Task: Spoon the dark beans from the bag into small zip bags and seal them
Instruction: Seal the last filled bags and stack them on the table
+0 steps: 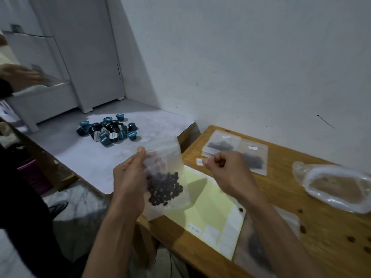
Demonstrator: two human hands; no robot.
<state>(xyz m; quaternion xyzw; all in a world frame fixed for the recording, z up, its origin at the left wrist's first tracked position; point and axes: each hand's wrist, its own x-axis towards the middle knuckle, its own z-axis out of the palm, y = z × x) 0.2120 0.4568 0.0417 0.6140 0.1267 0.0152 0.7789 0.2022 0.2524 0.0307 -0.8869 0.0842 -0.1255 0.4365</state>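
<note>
- The left hand (pixel 128 177) grips a small zip bag (pixel 166 177) by its left side, thumb up near the mouth, holding it in the air off the wooden table's (pixel 281 197) left edge.
- Dark beans (pixel 164 189) sit in that bag's lower half; whether its zip is closed I cannot tell.
- The right hand (pixel 224 171) is curled, apparently pinching a small white label (pixel 199 161) just right of the bag.
- Two filled bags (pixel 236 151) lie at the table's far edge, so judging by this the work is partly done; labelling and perhaps sealing remain.
- A large clear supply bag (pixel 337 187) rests at the right edge, a yellow label sheet (pixel 212 213) near the front.
- Coffee capsules (pixel 110 129) are heaped on a grey surface (pixel 84 153) leftward; white walls behind.
</note>
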